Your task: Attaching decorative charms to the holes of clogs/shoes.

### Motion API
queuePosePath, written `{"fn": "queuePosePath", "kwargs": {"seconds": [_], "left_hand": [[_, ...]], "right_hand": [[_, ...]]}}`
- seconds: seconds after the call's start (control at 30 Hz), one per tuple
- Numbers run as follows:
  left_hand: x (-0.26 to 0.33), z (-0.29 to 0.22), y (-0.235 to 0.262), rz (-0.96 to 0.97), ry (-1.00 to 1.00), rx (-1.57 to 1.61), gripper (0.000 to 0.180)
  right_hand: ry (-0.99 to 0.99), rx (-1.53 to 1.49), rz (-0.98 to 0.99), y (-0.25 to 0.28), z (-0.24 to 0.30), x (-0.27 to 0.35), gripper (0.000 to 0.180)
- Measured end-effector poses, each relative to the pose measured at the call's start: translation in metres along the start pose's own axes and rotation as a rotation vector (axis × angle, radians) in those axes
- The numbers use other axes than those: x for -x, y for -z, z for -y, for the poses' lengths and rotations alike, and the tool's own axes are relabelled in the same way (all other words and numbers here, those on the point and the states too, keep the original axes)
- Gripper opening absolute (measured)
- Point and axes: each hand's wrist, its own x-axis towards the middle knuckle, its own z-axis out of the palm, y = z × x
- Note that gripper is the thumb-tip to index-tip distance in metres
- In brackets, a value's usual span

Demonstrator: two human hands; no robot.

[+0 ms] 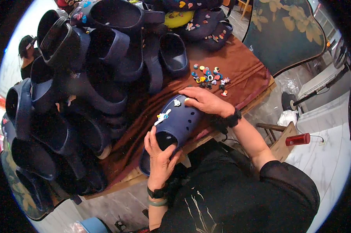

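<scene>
A dark blue foam clog (181, 126) with round holes lies at the near edge of the cloth, toe pointing away from me. My left hand (158, 156) grips it at the foot opening, with some fingers inside and hidden. My right hand (208, 102) is closed over the toe, its thumb on the top near a small white-and-black charm (177, 103). A larger white charm with coloured parts (162, 117) sits on the clog's left side, just ahead of my left fingertips. Beyond the toe lies a scatter of small colourful charms (208, 76).
Many dark blue clogs (105, 85) are heaped on the left and far side; some at the back carry charms. A brown cloth (245, 58) covers the wooden table. On the right are a dark floral-patterned panel (284, 31), a wooden stool (282, 149) and a red cylinder (298, 139).
</scene>
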Motion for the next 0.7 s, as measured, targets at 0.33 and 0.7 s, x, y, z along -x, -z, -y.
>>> {"fn": "queuePosePath", "kwargs": {"seconds": [0.33,0.7], "left_hand": [[0.001,0.011,-0.003,-0.046,-0.108,0.014,0.030],[0.005,0.011,-0.014,-0.122,-0.080,0.162,0.023]], "right_hand": [[-0.156,0.671,-0.012,-0.013,0.000,-0.022,0.025],[-0.042,0.410,0.310,-0.003,0.023,-0.030,0.033]]}}
